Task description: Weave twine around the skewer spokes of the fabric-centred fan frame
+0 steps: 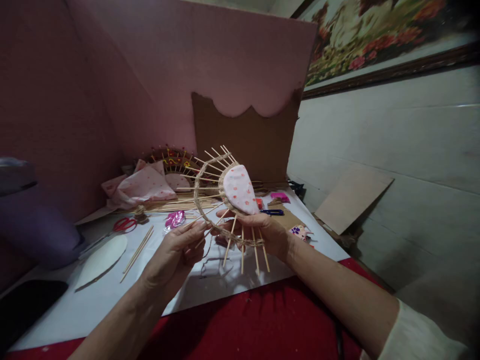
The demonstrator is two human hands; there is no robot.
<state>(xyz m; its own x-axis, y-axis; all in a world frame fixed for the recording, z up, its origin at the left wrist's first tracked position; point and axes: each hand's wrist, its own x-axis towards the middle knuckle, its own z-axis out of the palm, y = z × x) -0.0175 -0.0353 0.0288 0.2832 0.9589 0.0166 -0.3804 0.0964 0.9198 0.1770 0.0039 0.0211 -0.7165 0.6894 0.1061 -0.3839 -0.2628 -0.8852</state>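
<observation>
I hold up a half-made woven craft piece: a pink spotted fabric oval with thin wooden sticks fanning out from it and jute twine woven through them in a ring. My right hand grips its lower edge from below, fingers curled round the sticks. My left hand pinches the twine strand at the lower left of the ring, fingers pressed together. A loose length of twine hangs under the piece.
On the white sheet lie red-handled scissors, a white oval cutout, loose sticks, a pink packet, pink spotted fabric, a bundle of sticks and a finished piece at the back. Cardboard walls stand behind.
</observation>
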